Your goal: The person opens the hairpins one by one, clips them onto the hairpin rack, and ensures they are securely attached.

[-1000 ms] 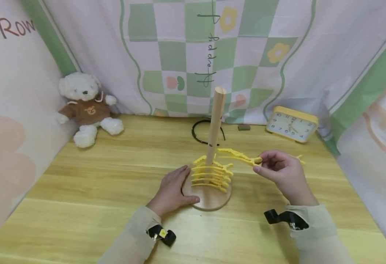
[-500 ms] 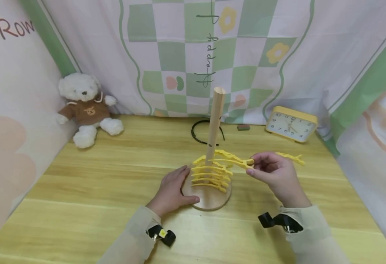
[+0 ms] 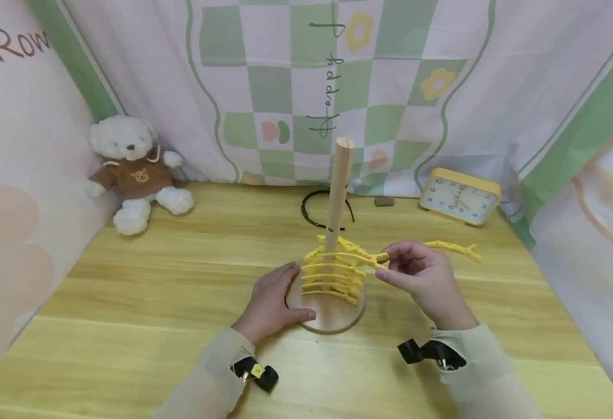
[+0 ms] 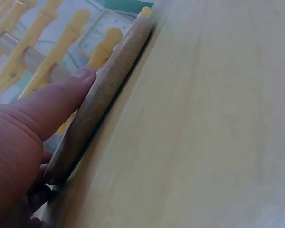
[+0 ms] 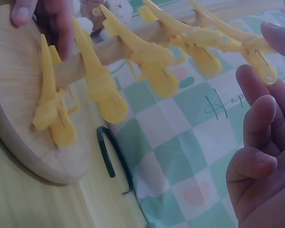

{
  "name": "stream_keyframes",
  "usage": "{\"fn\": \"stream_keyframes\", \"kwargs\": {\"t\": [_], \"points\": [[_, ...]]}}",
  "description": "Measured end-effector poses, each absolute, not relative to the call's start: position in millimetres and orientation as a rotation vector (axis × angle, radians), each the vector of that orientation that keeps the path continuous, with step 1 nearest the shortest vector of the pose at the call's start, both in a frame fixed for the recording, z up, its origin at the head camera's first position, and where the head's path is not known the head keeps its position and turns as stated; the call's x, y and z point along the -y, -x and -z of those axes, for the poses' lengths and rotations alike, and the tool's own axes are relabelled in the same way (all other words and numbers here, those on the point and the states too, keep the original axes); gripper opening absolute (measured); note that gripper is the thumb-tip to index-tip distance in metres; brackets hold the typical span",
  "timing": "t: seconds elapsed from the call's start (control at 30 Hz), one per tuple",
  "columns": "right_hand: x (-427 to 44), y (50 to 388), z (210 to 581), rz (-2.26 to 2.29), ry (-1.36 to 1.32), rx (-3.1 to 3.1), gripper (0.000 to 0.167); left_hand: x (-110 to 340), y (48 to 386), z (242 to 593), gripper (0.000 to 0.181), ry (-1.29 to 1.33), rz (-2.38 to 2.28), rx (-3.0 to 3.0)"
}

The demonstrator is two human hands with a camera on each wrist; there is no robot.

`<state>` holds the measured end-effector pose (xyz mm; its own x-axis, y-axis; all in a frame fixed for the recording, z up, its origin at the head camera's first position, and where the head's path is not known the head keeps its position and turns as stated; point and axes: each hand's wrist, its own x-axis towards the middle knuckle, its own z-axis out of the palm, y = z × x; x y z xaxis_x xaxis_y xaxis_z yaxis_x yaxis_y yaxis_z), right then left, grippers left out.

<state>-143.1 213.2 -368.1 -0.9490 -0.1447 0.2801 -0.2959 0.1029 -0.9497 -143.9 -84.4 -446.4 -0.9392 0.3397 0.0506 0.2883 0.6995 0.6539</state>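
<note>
A wooden stand (image 3: pixel 341 186) rises upright from its round base (image 3: pixel 330 320). Several yellow alligator hair clips (image 5: pixel 152 71) grip its pole, one above another. My left hand (image 3: pixel 272 305) holds the base at its left edge, thumb on top and fingers along the rim. Between thumb and fingertips, my right hand (image 3: pixel 421 282) pinches the handle end of another yellow alligator hair clip (image 3: pixel 356 254). Its long arms lie at the pole, above the other clips, and in the head view seem to pass on either side of it.
One more yellow clip (image 3: pixel 453 249) lies on the table behind my right hand. A black headband (image 3: pixel 306 215) is behind the pole, near a small dark block (image 3: pixel 384 201). A yellow clock (image 3: pixel 460 196) stands back right, a white teddy bear (image 3: pixel 136 171) back left.
My right hand has moved left, bringing its clip from beside the pole to the pole. The loose clip behind it shows more fully. My left hand has stayed on the base.
</note>
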Motion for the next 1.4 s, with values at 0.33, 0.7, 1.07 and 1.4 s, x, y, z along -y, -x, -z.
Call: {"fn": "stream_keyframes", "kwargs": {"t": [0.33, 0.7, 1.07, 1.4], "points": [[-204, 143, 368, -1.939, -0.432, 2.243, 0.026, 83, 146, 445, 0.101, -0.544, -1.012, -2.842], [-196, 143, 365, -1.889, -0.430, 2.276, 0.026, 83, 147, 444, 0.100, -0.562, -0.976, -2.849], [-189, 144, 369, -1.862, -0.457, 2.305, 0.026, 82, 144, 444, 0.099, -0.572, -0.994, -2.845], [-191, 144, 368, -1.854, -0.483, 2.295, 0.031, 83, 142, 443, 0.099, -0.569, -1.006, -2.841]]}}
